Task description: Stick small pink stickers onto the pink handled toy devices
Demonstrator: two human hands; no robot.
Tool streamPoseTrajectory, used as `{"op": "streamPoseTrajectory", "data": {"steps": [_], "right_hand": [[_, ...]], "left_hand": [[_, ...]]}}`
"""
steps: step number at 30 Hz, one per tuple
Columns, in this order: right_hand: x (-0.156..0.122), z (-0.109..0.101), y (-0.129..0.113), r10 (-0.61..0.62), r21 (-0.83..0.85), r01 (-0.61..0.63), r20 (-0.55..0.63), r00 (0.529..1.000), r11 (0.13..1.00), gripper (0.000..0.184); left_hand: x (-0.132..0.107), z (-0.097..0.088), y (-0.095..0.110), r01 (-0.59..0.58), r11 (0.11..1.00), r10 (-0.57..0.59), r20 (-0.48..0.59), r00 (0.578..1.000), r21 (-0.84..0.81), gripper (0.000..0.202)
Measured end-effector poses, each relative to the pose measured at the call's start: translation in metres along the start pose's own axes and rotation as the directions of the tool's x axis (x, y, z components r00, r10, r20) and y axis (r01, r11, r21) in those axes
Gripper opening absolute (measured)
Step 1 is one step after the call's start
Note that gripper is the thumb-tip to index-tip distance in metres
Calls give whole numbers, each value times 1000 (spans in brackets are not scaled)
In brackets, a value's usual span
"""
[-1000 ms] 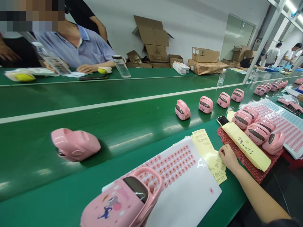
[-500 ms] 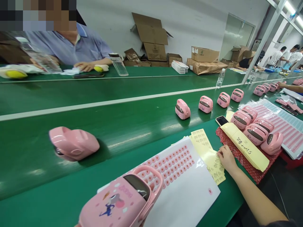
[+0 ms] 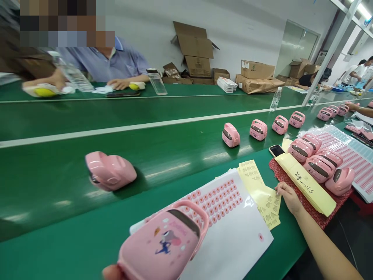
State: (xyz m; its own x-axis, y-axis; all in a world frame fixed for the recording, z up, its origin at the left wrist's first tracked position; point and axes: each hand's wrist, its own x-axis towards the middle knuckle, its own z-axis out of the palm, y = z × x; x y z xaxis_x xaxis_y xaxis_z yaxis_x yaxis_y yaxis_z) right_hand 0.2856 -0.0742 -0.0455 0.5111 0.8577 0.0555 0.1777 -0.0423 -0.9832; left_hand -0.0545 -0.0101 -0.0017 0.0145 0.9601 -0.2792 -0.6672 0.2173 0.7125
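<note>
A pink plastic case with a loop handle point(image 3: 159, 247) is in my left hand, of which only a fingertip point(image 3: 113, 273) shows at the bottom edge. Its face has a dark window strip and a printed cartoon figure. Below and behind the case lies a white sheet of small pink stickers point(image 3: 221, 249), partly covered by it. My right hand point(image 3: 290, 197) has its fingertips pinched at the right edge of a yellow sheet of clear-printed labels point(image 3: 266, 194), which lies partly beside and under the white sheet.
Several pink cases point(image 3: 319, 168) sit on red bubble wrap point(image 3: 320, 219) beside a folded yellow paper point(image 3: 305, 184) and a phone point(image 3: 276, 151). Another case point(image 3: 110, 171) stands on the green belt point(image 3: 175, 140), with several farther along. A co-worker point(image 3: 101, 66) sits opposite near bottles.
The view has swung slightly left, so things appear farther right. The case in my left hand has tilted, turning its printed face more toward me. My right hand stays at the yellow sheet's edge.
</note>
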Motion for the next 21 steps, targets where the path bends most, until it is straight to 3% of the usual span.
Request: {"op": "streamPoseTrajectory", "data": {"steps": [2, 4, 6, 8, 10, 13, 21], "right_hand": [[0, 6, -9, 36, 70, -38, 25, 999, 997, 40], [-3, 22, -26, 61, 123, -70, 76, 995, 990, 39], [-9, 46, -50, 69, 200, -102, 166, 984, 975, 36], [-18, 74, -78, 55, 299, -143, 285, 957, 943, 31], [-25, 98, -102, 22, 350, -167, 384, 923, 922, 27], [-27, 122, -119, 1, 298, -145, 434, 901, 944, 19], [-18, 132, -100, -23, 219, -84, 447, 894, 972, 16]], "left_hand": [[-4, 22, 1, 32, 999, -36, -105, 994, -33, 62], [-9, 48, -1, 13, 1000, -17, -213, 977, -17, 51], [-12, 70, -8, 11, 1000, -4, -253, 967, 23, 39], [-12, 84, -18, -26, 998, 40, -232, 972, 61, 41], [-10, 89, -26, -100, 988, 125, -222, 967, 118, 48], [-10, 89, -32, -143, 977, 171, -181, 968, 155, 57], [-10, 88, -36, -170, 974, 197, -181, 964, 151, 66]]}}
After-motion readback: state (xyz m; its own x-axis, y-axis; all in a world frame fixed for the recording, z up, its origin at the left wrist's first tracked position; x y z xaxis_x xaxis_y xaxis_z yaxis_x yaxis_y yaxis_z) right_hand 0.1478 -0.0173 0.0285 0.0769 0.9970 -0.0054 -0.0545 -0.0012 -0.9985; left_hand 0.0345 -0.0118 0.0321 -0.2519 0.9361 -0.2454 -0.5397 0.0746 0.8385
